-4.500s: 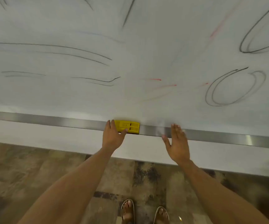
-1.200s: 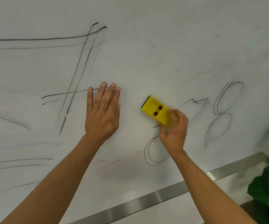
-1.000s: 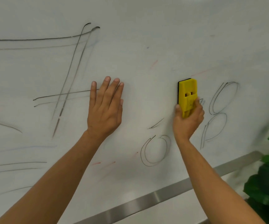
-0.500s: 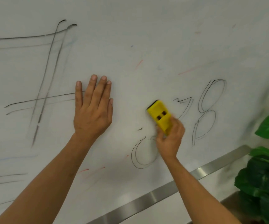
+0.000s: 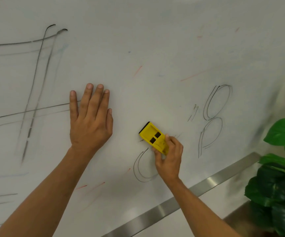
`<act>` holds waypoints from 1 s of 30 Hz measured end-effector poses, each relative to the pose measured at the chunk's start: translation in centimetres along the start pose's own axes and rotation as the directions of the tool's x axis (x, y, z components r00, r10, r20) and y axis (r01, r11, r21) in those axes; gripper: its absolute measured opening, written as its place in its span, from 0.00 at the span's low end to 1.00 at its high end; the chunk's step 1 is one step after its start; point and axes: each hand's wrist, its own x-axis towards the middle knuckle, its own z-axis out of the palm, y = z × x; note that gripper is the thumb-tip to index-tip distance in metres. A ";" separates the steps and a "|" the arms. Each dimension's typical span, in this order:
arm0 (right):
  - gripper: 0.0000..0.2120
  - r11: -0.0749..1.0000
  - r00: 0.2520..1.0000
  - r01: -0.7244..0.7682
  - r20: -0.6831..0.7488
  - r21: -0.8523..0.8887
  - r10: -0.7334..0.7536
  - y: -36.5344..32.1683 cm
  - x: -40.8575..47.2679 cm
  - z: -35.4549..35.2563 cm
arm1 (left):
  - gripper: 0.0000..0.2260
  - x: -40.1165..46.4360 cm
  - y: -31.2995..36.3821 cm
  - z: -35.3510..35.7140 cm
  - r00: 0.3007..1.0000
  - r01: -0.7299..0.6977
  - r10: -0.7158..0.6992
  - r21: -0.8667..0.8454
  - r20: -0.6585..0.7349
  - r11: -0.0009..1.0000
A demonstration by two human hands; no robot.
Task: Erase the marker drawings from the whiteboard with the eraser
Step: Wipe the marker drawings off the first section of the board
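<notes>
left hand (image 5: 90, 120): bare, no rings | right hand (image 5: 170, 159): bare | forearms: bare, sleeveless, no wristwear

Yellow eraser (image 5: 153, 136), black marks (image 5: 212, 106).

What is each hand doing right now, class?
Left hand: open, flat on the whiteboard.
Right hand: closed, holding the yellow eraser.
</notes>
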 end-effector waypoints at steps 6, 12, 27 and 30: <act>0.30 0.930 0.918 -0.352 -0.156 0.110 0.365 2.1 4.6 -1.1 | 0.21 0.8 1.4 -0.1 1.000 0.021 -0.020 -0.069 0.022 0.997; 0.30 0.677 0.634 -0.660 -0.242 0.326 0.735 5.4 11.1 -3.6 | 0.22 0.7 3.5 0.7 0.997 -0.030 0.037 -0.102 0.070 0.994; 0.31 0.944 0.930 -0.318 -0.164 0.088 0.329 4.8 7.2 -2.6 | 0.24 -0.5 3.4 2.1 0.998 -0.052 0.052 -0.002 0.036 0.999; 0.32 0.819 0.781 -0.524 -0.251 0.234 0.572 6.6 10.6 -3.9 | 0.24 -0.5 3.4 2.0 0.998 -0.049 0.049 0.004 0.035 0.999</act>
